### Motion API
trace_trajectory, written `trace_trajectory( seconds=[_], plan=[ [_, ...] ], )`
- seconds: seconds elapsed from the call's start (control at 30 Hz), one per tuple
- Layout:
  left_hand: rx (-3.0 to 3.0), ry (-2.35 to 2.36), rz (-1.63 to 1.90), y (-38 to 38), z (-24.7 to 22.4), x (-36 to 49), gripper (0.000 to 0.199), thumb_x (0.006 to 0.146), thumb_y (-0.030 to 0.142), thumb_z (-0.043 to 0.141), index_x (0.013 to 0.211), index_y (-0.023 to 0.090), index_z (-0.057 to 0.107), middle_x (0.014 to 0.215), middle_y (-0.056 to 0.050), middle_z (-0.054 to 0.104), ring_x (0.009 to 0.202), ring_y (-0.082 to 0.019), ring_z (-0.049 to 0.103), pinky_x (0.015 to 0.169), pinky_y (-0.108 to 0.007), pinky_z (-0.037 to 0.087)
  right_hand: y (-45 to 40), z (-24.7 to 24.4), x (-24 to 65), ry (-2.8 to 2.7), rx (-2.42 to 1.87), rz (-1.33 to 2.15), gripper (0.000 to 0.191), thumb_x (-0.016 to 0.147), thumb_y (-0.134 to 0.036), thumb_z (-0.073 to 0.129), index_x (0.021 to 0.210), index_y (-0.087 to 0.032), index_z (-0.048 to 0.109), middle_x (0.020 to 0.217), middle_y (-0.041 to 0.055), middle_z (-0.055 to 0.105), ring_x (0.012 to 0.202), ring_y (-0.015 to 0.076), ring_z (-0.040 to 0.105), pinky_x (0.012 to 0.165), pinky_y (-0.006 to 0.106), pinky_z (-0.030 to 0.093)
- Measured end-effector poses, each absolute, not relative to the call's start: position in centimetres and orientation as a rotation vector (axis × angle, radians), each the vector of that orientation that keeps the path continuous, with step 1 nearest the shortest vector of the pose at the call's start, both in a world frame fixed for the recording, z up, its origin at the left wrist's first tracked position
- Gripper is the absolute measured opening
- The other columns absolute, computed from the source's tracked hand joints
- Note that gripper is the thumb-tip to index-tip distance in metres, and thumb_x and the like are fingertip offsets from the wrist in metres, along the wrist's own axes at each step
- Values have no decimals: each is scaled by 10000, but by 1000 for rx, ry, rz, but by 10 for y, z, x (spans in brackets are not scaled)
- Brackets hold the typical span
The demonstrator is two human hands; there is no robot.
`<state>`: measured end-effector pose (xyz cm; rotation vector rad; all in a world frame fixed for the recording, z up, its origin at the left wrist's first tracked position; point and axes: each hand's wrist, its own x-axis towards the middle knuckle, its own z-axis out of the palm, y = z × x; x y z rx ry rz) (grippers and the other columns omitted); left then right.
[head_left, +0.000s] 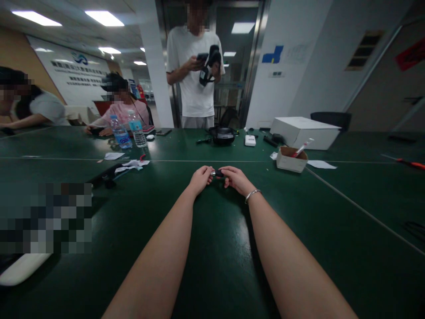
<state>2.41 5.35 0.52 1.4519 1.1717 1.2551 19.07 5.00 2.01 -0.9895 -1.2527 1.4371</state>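
Note:
Above the green table (pixel 215 248), both of my hands meet at a small black piece with a shiny metal end (pixel 218 173), which looks like a USB stick or plug, though its exact kind is unclear. My left hand (pixel 201 179) pinches the metal end from the left. My right hand (pixel 237 179), with a silver bracelet (pixel 253 196) on its wrist, grips the black end between thumb and fingers. Fingertips cover part of the piece.
Ahead lie a black headset (pixel 223 135) and a white case (pixel 250 141). A small box (pixel 292 160) and a larger white box (pixel 305 132) stand right. Two water bottles (pixel 137 129), paper scraps (pixel 133 165) and a black strap-like thing (pixel 106 176) are left. A standing person (pixel 198 66) faces the table.

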Motion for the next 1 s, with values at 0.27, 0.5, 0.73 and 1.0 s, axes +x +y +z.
trace_trajectory(
  seconds=[0.27, 0.5, 0.73, 1.0],
  plan=[
    [1454, 1125, 1193, 52, 10, 24, 159, 842, 236, 517, 893, 153, 642, 603, 9, 544, 495, -83, 479, 462, -183, 373, 49, 21, 191, -1245, -991, 1446, 52, 863, -138, 592, 890, -137, 637, 624, 12, 657, 361, 53, 476, 391, 190, 505],
    [1481, 1149, 1238, 53, 7, 24, 175, 807, 203, 574, 965, 165, 638, 704, 4, 575, 546, -80, 509, 492, -184, 403, 49, 21, 190, -1222, -998, 1449, 76, 867, -120, 566, 903, -130, 632, 625, 18, 659, 364, 55, 480, 393, 198, 512],
    [1455, 1201, 1283, 50, 10, 25, 247, 781, 165, 605, 1027, 175, 612, 816, -2, 571, 625, -84, 553, 495, -172, 412, 51, 19, 190, -1211, -1005, 1439, 81, 882, -119, 559, 931, -125, 624, 652, 32, 683, 369, 61, 493, 409, 208, 529],
    [1450, 1190, 1280, 53, 7, 24, 184, 851, 276, 566, 971, 153, 631, 808, -24, 585, 601, -84, 531, 490, -178, 421, 51, 19, 190, -1186, -993, 1440, 80, 899, -116, 541, 930, -125, 614, 651, 31, 684, 371, 63, 504, 412, 209, 533]
  ],
)
